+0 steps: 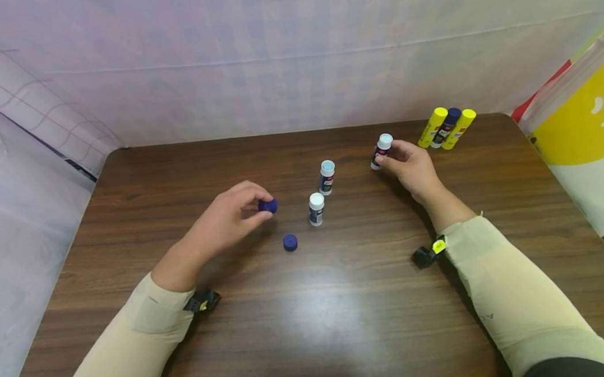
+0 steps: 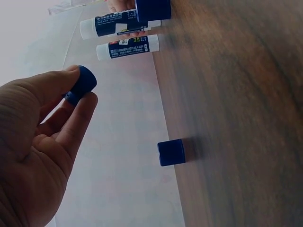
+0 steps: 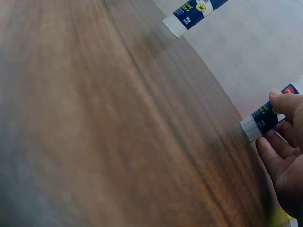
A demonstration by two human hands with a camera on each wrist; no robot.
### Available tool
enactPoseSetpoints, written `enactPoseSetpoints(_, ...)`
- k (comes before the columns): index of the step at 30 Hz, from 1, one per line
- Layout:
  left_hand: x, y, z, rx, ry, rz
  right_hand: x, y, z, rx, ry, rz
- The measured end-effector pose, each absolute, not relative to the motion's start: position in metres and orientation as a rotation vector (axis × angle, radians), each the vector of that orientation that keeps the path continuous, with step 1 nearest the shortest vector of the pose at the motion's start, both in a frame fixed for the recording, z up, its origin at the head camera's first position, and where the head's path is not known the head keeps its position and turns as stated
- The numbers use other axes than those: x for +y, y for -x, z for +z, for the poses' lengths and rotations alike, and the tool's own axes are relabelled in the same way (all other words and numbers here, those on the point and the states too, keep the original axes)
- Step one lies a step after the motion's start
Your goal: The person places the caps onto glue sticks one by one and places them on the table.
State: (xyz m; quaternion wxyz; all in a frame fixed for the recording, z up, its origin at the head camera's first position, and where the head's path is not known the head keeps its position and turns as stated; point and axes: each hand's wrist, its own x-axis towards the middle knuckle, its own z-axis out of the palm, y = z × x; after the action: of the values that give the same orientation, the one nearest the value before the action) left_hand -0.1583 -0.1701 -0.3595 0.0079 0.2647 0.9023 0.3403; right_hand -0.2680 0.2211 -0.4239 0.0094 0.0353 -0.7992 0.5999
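Note:
My left hand [image 1: 226,219] pinches a dark blue cap [image 1: 268,206] between thumb and fingers, above the table. My right hand [image 1: 414,167] grips an uncapped glue stick [image 1: 381,152] with a navy label, standing upright at the back right. Between the hands are two more uncapped glue sticks, a farther one [image 1: 327,177] and a nearer one [image 1: 316,209], both upright. A second blue cap [image 1: 290,243] lies on the table in front of them. The left wrist view shows another loose cap [image 2: 171,152] on the tabletop, hidden behind my left hand in the head view.
At the back right corner stand two yellow glue sticks [image 1: 458,129] with a navy capped one [image 1: 446,128] between them. The brown wooden table [image 1: 270,340] meets a pale curtain [image 1: 275,92] along its back edge.

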Motion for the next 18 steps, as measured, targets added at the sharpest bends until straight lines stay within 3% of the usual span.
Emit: enactPoseSetpoints(18,-0.1686,0.1576,-0.3585,2.850,-0.847,1.086,0.2217,0.2682,-0.4267,-2.466,-0.105,1.847)
